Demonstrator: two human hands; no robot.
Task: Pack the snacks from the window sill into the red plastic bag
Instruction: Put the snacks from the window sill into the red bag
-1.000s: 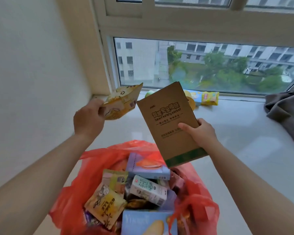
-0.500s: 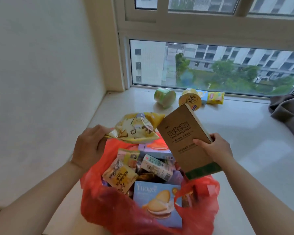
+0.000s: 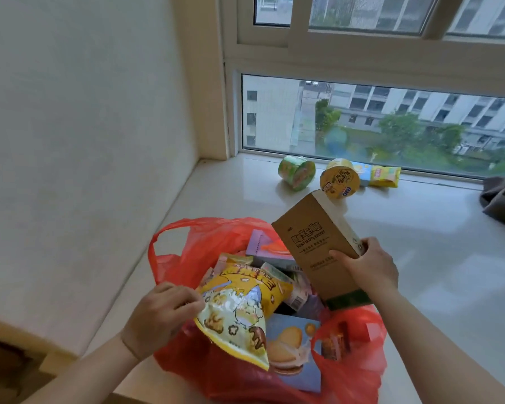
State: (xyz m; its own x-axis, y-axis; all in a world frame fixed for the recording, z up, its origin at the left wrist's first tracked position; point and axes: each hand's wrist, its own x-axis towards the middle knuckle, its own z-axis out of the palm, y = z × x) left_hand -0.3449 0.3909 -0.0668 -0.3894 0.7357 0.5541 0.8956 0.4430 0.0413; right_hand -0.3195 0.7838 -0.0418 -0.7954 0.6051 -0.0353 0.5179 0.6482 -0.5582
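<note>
While both hands hover over the red plastic bag [image 3: 204, 371], two items are on their way in. Left hand [image 3: 158, 319] is closed in a pinch on the left edge of a yellow popcorn packet [image 3: 239, 310], which lies tilted across the bag's mouth, on top of the contents. Right hand [image 3: 368, 266] is wrapped around the lower part of a brown cardboard box [image 3: 312, 243], thumb on the printed face, the box slanted with its green-banded end just inside the bag's right rim.

Bag sits on the window sill [image 3: 420, 258], already heaped: a blue sandwich-biscuit box [image 3: 292, 345] and a purple box [image 3: 263, 249] show among smaller packs.

Left on the sill beyond the bag, near the glass: green cup [image 3: 296, 172] on its side, yellow cup [image 3: 338, 179], yellow sachet [image 3: 385, 176].

Judgement on the step: little free space. Slide the box down edgewise along the bag's right wall rather than dropping it flat; lay the soft packet on last, so it is not crushed. Bag walls are limp, so items may spill over the rim.
</note>
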